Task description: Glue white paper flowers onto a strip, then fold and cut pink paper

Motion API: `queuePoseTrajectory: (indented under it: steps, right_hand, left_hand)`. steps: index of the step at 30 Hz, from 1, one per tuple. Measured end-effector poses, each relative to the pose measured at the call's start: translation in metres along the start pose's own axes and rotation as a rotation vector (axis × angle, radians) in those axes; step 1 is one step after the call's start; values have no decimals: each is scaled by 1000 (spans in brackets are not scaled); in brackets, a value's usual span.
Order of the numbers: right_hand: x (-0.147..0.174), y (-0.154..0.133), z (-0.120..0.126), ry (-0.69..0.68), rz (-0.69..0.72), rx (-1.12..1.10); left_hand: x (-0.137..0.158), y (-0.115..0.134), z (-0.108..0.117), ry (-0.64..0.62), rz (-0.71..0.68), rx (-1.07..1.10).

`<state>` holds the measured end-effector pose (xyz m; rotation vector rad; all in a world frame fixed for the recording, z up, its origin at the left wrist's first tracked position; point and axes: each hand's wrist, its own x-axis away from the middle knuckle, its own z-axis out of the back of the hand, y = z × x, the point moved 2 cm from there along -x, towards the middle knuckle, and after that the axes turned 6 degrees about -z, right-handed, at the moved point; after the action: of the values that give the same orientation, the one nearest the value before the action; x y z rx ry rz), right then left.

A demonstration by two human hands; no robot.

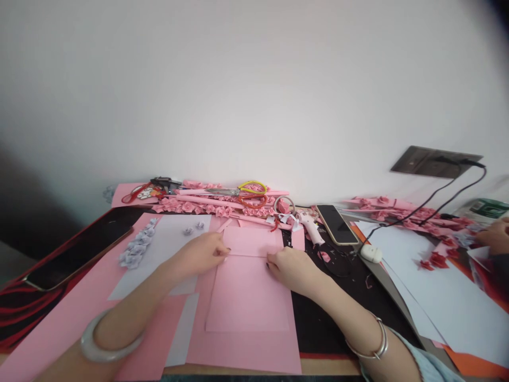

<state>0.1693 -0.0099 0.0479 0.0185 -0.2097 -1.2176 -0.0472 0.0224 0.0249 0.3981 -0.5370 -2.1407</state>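
Note:
A sheet of pink paper (248,297) lies in front of me over larger pink sheets, its far part folded over in a flap (248,241). My left hand (210,249) pinches the left edge of this paper by the fold line. At the opposite edge, my right hand (288,265) has its fingers curled closed on the paper at about the same height. Left of the paper, a white sheet (175,228) carries a row of small white paper flowers (139,246) and a couple of loose ones (193,229).
Behind the paper lie scissors (250,193) among pink paper flowers and rolled stems (207,201). A glue gun (312,228), a phone (338,225) and a white earbud case (371,253) are to the right. Another person's hand (495,236) shows at the right edge. Cables hang from a wall socket (435,162).

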Motion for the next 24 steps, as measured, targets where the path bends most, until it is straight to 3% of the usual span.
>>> queuePoseTrajectory:
  steps: [10, 17, 24]
  right_hand:
    - [0, 2, -6, 29, 7, -14]
    - [-1, 0, -10, 63, -16, -44]
    - [-10, -4, -20, 206, -67, -101]
  left_hand:
    - [-14, 0, -10, 123, 0, 305]
    - [-16, 8, -21, 28, -48, 598]
    - [-17, 4, -30, -36, -61, 867]
